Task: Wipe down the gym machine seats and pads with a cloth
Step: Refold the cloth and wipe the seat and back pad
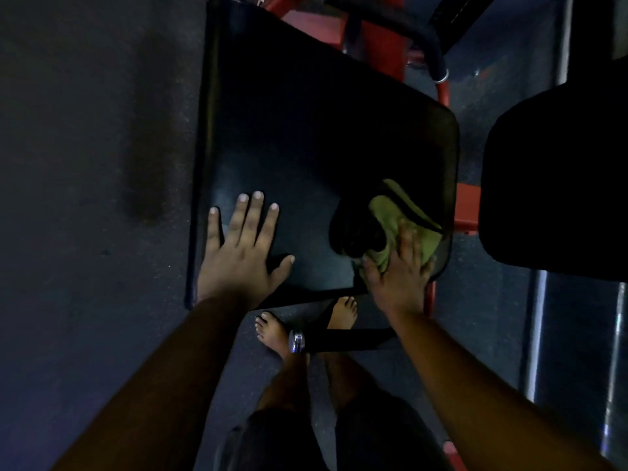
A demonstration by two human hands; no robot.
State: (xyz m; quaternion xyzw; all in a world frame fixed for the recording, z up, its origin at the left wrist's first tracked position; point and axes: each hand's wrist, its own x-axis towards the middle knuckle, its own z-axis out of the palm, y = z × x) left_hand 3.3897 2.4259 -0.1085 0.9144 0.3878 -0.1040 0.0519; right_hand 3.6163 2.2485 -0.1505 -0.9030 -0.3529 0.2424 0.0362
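A large black seat pad (306,130) fills the middle of the head view, sloping away from me. My left hand (243,248) lies flat on its near left part, fingers spread, holding nothing. My right hand (399,270) presses a green cloth (394,215) onto the pad's near right corner, fingers bunched over it. Part of the cloth is dark or in shadow on its left side.
A red machine frame (380,35) runs behind and under the pad. Another black pad (557,171) stands at the right, beside a metal rail (537,334). A black bar with a chrome end cap (296,341) crosses near my bare feet (272,331). Dark rubber floor (85,198) lies at left.
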